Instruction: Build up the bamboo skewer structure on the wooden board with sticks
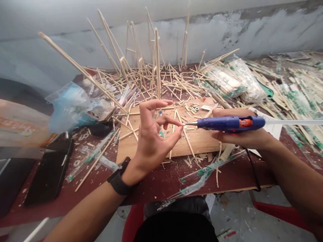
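My right hand is wrapped around a blue hot glue gun, with a long pale glue stick coming out of its back. The gun's metal nozzle points left and meets the fingertips of my left hand. Thumb and index finger are pinched together there; what they hold, if anything, is too small to make out. Thin bamboo sticks lie close by these fingertips, over a wooden board. Short cut pieces of stick are scattered on the board behind the nozzle.
Tall upright stick frames rise at the back, among many loose sticks. Plastic-wrapped bundles lie at the back right. On the left are a blue plastic bag and a black phone. Empty wrappers lie near the table's front edge.
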A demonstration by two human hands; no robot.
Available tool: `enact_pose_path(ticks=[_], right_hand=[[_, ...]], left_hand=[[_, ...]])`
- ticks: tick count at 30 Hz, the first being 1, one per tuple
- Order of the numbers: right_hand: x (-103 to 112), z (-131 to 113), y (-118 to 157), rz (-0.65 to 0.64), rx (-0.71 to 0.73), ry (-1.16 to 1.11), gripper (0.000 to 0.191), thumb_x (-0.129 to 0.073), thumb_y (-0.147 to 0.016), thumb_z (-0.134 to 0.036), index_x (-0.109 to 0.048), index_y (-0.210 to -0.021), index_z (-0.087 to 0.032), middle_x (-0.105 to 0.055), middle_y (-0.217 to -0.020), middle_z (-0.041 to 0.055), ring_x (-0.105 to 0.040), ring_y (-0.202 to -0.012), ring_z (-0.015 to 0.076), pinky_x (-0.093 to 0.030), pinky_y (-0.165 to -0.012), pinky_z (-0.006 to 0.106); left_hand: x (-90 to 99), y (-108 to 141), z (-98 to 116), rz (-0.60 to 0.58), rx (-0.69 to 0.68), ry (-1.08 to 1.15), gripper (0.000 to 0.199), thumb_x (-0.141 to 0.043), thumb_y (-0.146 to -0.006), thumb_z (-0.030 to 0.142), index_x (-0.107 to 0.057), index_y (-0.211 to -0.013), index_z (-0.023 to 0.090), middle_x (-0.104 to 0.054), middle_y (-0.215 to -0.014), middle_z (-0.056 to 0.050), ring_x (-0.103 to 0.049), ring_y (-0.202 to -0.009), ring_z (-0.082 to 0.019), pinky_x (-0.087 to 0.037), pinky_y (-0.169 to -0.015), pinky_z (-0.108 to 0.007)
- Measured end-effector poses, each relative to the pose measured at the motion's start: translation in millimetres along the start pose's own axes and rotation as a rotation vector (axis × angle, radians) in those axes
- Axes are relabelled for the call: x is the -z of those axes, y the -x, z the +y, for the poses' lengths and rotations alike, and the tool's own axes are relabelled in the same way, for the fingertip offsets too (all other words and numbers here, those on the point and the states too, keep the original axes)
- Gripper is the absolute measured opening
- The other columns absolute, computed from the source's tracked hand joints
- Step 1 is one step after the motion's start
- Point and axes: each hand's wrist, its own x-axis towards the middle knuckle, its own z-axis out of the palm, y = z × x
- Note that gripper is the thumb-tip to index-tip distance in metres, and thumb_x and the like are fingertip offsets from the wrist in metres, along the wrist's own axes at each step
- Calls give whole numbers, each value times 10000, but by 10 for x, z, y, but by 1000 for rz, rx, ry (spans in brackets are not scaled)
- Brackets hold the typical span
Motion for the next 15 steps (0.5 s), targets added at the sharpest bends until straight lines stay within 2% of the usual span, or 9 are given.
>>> enact_pose_path(ticks=[2,5,10,13,15], right_hand=[[8,44,16,44,3,-4,168,-810,-794,-277,-663,-717,-250,-534,-608,-41,-457,-549,123,-358,-498,315],[12,132,37,208,-36,-58,129,-833,-781,-303,-719,-759,-249,-571,-619,-27,-476,-555,132,-389,-494,316],[58,196,19,575,-284,-113,183,-835,-706,-318,-694,-776,-226,-628,-680,-15,-537,-573,134,-491,-525,313],[149,149,63,680,-343,33,173,-779,-735,-361,-673,-771,-230,-670,-749,10,-625,-679,180,-554,-640,360],[236,91,148,655,-362,236,209,-762,-754,-406,-639,-739,-238,-626,-693,13,-602,-653,190,-525,-653,379]], left_hand=[[21,-19,13,12,43,18,569,-794,-806,58,-427,-1174,291,-561,-1296,-23,-736,-774,-89,-597,-623,-246],[76,-59,40,34,78,35,573,-812,-800,67,-420,-1158,281,-576,-1271,-26,-741,-787,-93,-608,-631,-230],[153,-115,108,107,11,63,582,-824,-790,84,-415,-1146,295,-585,-1271,-1,-733,-766,-70,-629,-699,-228],[158,-126,119,144,-14,78,592,-836,-763,86,-423,-1130,300,-604,-1263,3,-733,-742,-76,-631,-682,-231],[155,-132,110,165,-14,92,589,-829,-754,79,-427,-1124,301,-613,-1252,4,-736,-737,-83,-627,-653,-229]])
